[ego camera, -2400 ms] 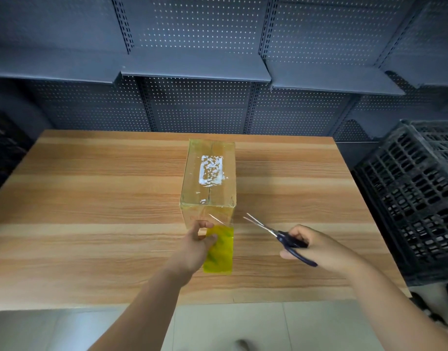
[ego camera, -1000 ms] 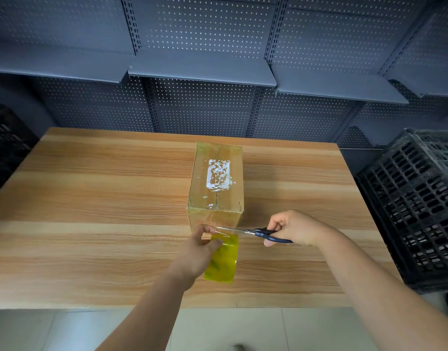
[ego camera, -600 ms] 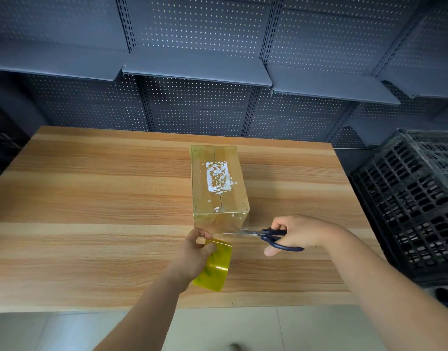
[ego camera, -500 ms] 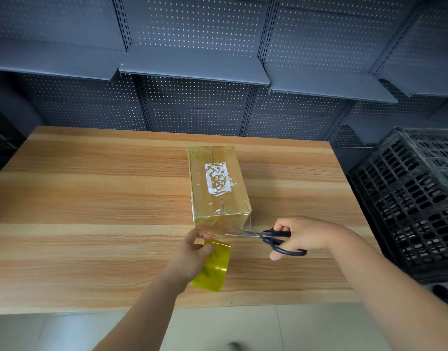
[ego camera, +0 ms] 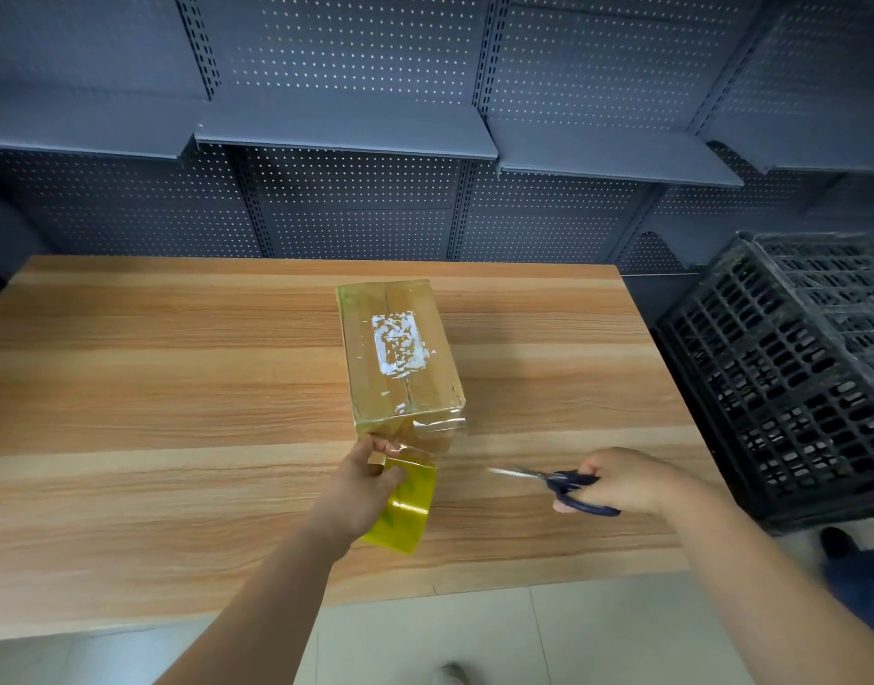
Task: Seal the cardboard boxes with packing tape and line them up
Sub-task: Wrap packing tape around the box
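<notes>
Dark perforated shelving [ego camera: 326,215] backs a wooden table [ego camera: 178,388], and a black plastic crate [ego camera: 795,378] stands off its right edge. About mid-width on the table I have one cardboard box [ego camera: 371,368] lying lengthwise away from me, its top covered in yellowish tape with a torn white label [ego camera: 398,346] on it. My left hand [ego camera: 361,487] grips the roll of packing tape [ego camera: 405,501] just in front of the box's near end, fingers curled round it, and a short clear flap is lifted off the roll. My right hand [ego camera: 623,482] is clenched in the handles of the blue-handled scissors [ego camera: 548,479]. The blades point left toward the roll but sit clear of it, with no tape between them that I can see. A loose, crinkled tail of tape [ego camera: 437,427] hangs at the box's near top edge, apart from the roll, so I judge the strip is cut and this box is at its finishing step. The next move calls for a free hand: set down the scissors or the roll, then press that tail flat down the near face, smoothing from the edge so it doesn't fold onto itself. Lining up waits — I see only this one box.
</notes>
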### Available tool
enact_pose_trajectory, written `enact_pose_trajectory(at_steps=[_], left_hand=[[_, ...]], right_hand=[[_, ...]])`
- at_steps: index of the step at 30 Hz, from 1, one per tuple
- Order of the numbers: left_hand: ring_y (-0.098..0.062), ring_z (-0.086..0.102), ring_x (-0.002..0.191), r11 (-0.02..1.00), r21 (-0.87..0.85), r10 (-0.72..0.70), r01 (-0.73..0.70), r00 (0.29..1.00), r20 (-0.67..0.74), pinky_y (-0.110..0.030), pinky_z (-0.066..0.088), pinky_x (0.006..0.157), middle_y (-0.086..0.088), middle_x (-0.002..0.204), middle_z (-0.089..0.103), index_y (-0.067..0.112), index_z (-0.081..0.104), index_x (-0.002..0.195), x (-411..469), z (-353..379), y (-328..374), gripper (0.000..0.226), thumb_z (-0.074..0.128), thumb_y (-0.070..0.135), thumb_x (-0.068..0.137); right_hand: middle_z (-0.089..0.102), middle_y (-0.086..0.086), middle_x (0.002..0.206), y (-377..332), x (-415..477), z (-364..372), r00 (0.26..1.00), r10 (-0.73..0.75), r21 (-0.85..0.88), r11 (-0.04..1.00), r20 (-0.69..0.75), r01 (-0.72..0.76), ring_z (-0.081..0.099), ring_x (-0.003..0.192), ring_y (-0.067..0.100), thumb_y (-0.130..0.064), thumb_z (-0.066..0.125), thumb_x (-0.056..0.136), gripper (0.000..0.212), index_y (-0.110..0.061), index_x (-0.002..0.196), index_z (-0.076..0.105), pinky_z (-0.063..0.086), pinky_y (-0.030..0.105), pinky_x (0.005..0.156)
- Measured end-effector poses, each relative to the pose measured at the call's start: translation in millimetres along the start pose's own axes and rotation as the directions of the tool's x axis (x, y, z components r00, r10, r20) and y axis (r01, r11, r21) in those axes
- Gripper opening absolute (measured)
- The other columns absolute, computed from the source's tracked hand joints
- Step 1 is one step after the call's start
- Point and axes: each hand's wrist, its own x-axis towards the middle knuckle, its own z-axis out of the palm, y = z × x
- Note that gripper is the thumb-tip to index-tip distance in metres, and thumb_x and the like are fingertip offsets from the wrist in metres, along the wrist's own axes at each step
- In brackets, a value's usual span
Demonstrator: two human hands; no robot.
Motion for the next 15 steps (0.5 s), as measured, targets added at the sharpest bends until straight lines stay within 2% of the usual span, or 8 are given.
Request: enact_pose_trajectory(at_steps=[2, 5, 7, 9, 11, 12, 13, 15], left_hand=[[-0.020, 0.052, 0.075, 1.000, 0.021, 0.003, -0.003, 1.000, 0.000, -0.028, 0.040, 0.062, -0.001, 0.084, 0.062, 0.022, 0.054, 0.103, -1, 1, 0, 0.014, 0.060, 0.017, 0.092], [-0.018, 0.052, 0.075, 0.999, 0.034, -0.002, 0.002, 1.000, 0.007, -0.027, 0.040, 0.061, 0.001, 0.083, 0.063, 0.024, 0.055, 0.105, -5, 5, -2, 0.015, 0.061, 0.019, 0.092], [-0.018, 0.052, 0.074, 1.000, -0.011, -0.006, 0.006, 1.000, 0.015, -0.026, 0.039, 0.060, 0.002, 0.078, 0.063, 0.022, 0.056, 0.104, -8, 8, -4, 0.014, 0.062, 0.017, 0.092], [-0.019, 0.053, 0.074, 0.998, -0.067, -0.007, 0.009, 0.999, 0.031, -0.025, 0.040, 0.060, 0.002, 0.076, 0.063, 0.020, 0.056, 0.104, -11, 12, -7, 0.014, 0.062, 0.013, 0.093], [-0.019, 0.056, 0.076, 0.995, -0.094, -0.011, 0.016, 0.998, 0.054, -0.026, 0.043, 0.064, 0.001, 0.079, 0.065, 0.021, 0.055, 0.103, -13, 16, -10, 0.014, 0.062, 0.013, 0.094], [-0.019, 0.056, 0.077, 0.995, -0.099, -0.014, 0.020, 0.998, 0.063, -0.027, 0.045, 0.065, 0.000, 0.080, 0.066, 0.022, 0.055, 0.103, -14, 19, -11, 0.014, 0.062, 0.014, 0.094], [-0.019, 0.057, 0.076, 0.995, -0.096, -0.015, 0.022, 0.997, 0.073, -0.028, 0.045, 0.065, 0.000, 0.081, 0.067, 0.022, 0.054, 0.103, -14, 21, -11, 0.015, 0.062, 0.014, 0.094], [-0.018, 0.055, 0.071, 0.998, -0.067, -0.001, 0.008, 0.994, 0.106, -0.028, 0.045, 0.064, -0.001, 0.080, 0.067, 0.023, 0.052, 0.103, -14, 29, -10, 0.018, 0.063, 0.013, 0.094]], right_hand=[[0.055, -0.007, 0.055, 33, 22, 16, 0.976, 0.099, 0.027, 0.995, -0.195, -0.095, 0.057, 0.058, 0.014, -0.057, 0.065, 0.081, 0.039, -0.026, 0.058, 0.059, 0.036, 0.025, 0.053], [0.050, -0.005, 0.063, 67, 56, 50, 0.855, 0.293, 0.130, 0.956, -0.427, -0.262, 0.057, 0.068, 0.022, -0.051, 0.059, 0.090, 0.034, -0.017, 0.085, 0.062, 0.037, 0.028, 0.052], [0.049, -0.005, 0.067, 76, 71, 65, 0.803, 0.383, 0.306, 0.915, -0.455, -0.263, 0.053, 0.066, 0.023, -0.044, 0.061, 0.091, 0.031, -0.015, 0.099, 0.062, 0.041, 0.028, 0.060], [0.058, 0.003, 0.080, 74, 75, 73, 0.776, 0.403, 0.328, 0.906, -0.485, -0.266, 0.057, 0.072, 0.025, -0.038, 0.063, 0.090, 0.032, -0.010, 0.106, 0.062, 0.051, 0.032, 0.069], [0.060, 0.009, 0.102, 60, 70, 77, 0.763, 0.310, 0.224, 0.950, -0.568, -0.219, 0.062, 0.090, 0.030, -0.035, 0.060, 0.091, 0.036, -0.012, 0.119, 0.062, 0.052, 0.034, 0.079], [0.061, 0.007, 0.111, 47, 63, 79, 0.796, 0.222, 0.202, 0.971, -0.564, -0.127, 0.062, 0.098, 0.028, -0.038, 0.058, 0.092, 0.038, -0.014, 0.123, 0.061, 0.051, 0.034, 0.082], [0.063, 0.001, 0.116, 30, 54, 81, 0.855, 0.126, 0.245, 0.969, -0.504, 0.002, 0.063, 0.103, 0.022, -0.043, 0.058, 0.093, 0.039, -0.019, 0.123, 0.062, 0.051, 0.032, 0.084], [0.064, -0.013, 0.115, -8, 32, 86, 0.966, -0.049, 0.499, 0.849, -0.255, 0.175, 0.064, 0.102, 0.010, -0.051, 0.059, 0.091, 0.034, -0.031, 0.118, 0.061, 0.050, 0.028, 0.082]])
